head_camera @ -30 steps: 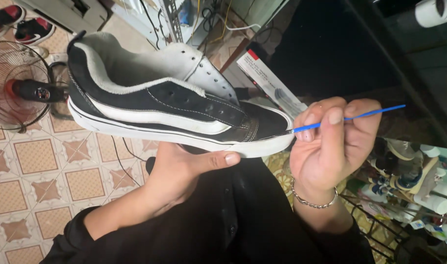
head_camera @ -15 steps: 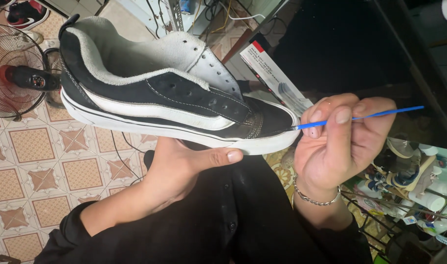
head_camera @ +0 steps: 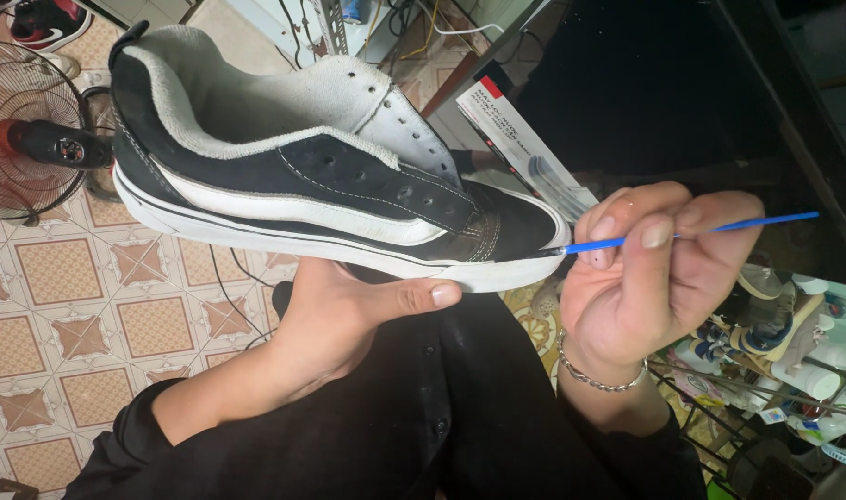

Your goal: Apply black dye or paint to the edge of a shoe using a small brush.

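Observation:
My left hand [head_camera: 344,319] supports a black and white low-top sneaker [head_camera: 321,185] from beneath its white sole, thumb lying along the sole edge. The shoe lies on its side with the toe pointing right and has no laces. My right hand [head_camera: 650,278] pinches a thin blue-handled paintbrush [head_camera: 691,231]. The brush tip touches the black toe cap just above the white sole rim. A silver bracelet sits on my right wrist.
An electric floor fan [head_camera: 25,139] stands at the left on a patterned tile floor [head_camera: 90,324]. A long white box with a red end [head_camera: 525,148] lies behind the shoe's toe. Small bottles and clutter [head_camera: 793,361] crowd the lower right. Another shoe [head_camera: 43,23] lies top left.
The view has drawn closer to the shoe. The brush tip has stayed at the toe cap, and my hands keep the same grips.

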